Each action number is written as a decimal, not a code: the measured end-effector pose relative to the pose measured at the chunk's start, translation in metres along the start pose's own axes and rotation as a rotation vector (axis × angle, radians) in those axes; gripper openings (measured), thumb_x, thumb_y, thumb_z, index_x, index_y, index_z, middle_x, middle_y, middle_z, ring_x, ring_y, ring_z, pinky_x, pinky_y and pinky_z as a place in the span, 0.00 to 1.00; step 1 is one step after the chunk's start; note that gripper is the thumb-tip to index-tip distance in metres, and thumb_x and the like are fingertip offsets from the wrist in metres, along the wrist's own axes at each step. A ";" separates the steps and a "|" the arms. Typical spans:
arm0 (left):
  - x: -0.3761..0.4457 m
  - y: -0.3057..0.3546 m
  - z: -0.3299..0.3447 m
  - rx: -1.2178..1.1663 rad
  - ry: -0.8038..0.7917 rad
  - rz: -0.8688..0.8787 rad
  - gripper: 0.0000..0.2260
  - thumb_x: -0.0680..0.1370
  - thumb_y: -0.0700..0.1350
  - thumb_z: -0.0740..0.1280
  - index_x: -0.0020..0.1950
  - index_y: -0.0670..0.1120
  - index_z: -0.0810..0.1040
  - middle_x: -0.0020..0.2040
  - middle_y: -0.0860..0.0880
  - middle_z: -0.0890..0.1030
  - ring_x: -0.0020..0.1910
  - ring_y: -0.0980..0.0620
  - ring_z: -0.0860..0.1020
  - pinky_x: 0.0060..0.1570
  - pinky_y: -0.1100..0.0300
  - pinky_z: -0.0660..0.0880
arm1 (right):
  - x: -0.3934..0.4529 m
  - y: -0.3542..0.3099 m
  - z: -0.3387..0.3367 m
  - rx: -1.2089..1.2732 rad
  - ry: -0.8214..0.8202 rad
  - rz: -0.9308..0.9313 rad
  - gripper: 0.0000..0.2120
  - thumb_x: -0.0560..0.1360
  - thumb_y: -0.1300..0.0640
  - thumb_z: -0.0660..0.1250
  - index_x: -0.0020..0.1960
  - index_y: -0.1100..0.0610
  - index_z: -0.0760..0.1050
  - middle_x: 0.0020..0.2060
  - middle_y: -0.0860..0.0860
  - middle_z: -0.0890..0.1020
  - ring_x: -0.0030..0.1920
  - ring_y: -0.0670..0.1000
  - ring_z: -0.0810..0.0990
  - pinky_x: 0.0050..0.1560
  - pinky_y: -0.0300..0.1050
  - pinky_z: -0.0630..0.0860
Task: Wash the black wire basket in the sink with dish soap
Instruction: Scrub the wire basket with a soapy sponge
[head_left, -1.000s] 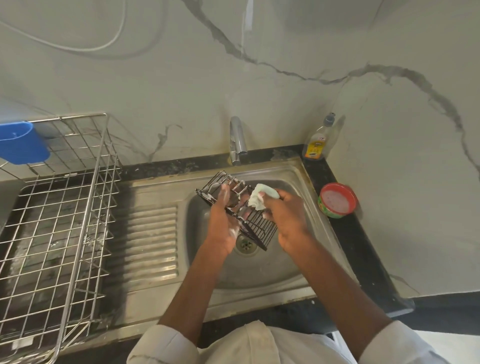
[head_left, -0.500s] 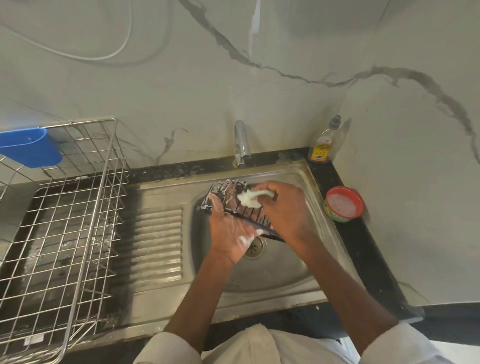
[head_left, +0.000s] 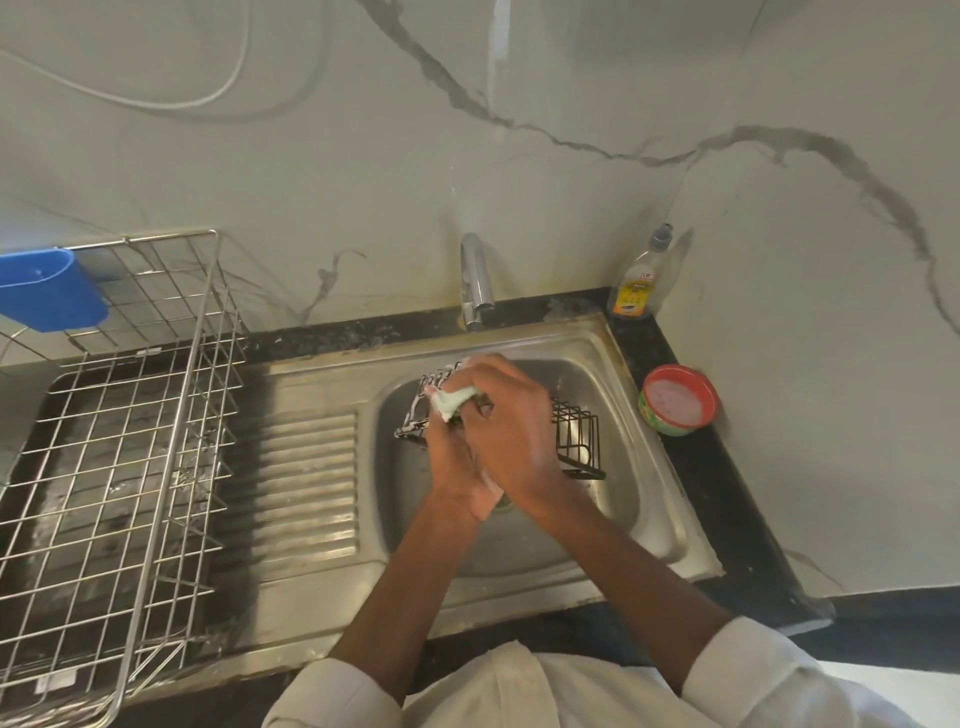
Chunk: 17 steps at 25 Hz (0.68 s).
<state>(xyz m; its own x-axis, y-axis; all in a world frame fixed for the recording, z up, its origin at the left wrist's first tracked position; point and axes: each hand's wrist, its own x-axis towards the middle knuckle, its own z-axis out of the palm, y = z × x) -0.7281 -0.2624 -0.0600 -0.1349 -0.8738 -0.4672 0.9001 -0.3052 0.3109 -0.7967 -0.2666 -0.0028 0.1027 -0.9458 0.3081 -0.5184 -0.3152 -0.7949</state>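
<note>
The black wire basket (head_left: 576, 439) is held over the steel sink bowl (head_left: 613, 525), its soapy left end showing by my fingers. My left hand (head_left: 452, 467) grips the basket from below, mostly covered by my right hand (head_left: 506, 421). That right hand holds a pale green, foamy sponge (head_left: 452, 402) and presses it on the basket's left part. The basket's middle is hidden under both hands. A dish soap bottle (head_left: 638, 280) stands in the back right corner of the counter.
The tap (head_left: 475, 283) stands behind the bowl with no water running. A red-rimmed green tub (head_left: 678, 400) of pinkish paste sits on the black counter to the right. Left of the ribbed drainboard (head_left: 306, 478) is a steel dish rack (head_left: 119, 431) with a blue cup holder (head_left: 49, 291).
My right hand has slid the sponge leftward across the basket and now covers my left hand. The basket has tipped flatter, its right end now sticking out past my right hand.
</note>
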 end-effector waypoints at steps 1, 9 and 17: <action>0.002 0.000 -0.001 0.001 0.000 0.005 0.26 0.86 0.64 0.58 0.55 0.47 0.87 0.56 0.47 0.84 0.67 0.47 0.79 0.84 0.47 0.56 | 0.002 0.001 0.001 0.020 -0.002 -0.010 0.12 0.74 0.68 0.72 0.49 0.52 0.86 0.49 0.44 0.83 0.49 0.46 0.84 0.53 0.49 0.82; 0.011 0.003 -0.007 -0.057 0.043 -0.025 0.36 0.82 0.72 0.55 0.77 0.47 0.73 0.75 0.30 0.74 0.74 0.30 0.74 0.68 0.29 0.71 | -0.011 0.037 -0.052 -0.531 -0.216 0.343 0.15 0.73 0.66 0.73 0.55 0.51 0.86 0.53 0.49 0.83 0.50 0.51 0.82 0.50 0.41 0.76; 0.003 0.003 -0.002 0.024 0.020 0.019 0.31 0.83 0.70 0.55 0.68 0.45 0.77 0.61 0.34 0.84 0.57 0.36 0.86 0.52 0.39 0.82 | 0.006 0.024 -0.045 -0.371 -0.146 0.398 0.07 0.78 0.60 0.71 0.54 0.56 0.85 0.40 0.47 0.82 0.35 0.43 0.77 0.35 0.30 0.67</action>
<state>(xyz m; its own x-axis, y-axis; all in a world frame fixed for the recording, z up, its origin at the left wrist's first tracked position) -0.7247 -0.2652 -0.0624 -0.1095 -0.8717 -0.4777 0.8923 -0.2979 0.3392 -0.8466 -0.2767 0.0031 -0.0591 -0.9954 -0.0751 -0.8023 0.0921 -0.5897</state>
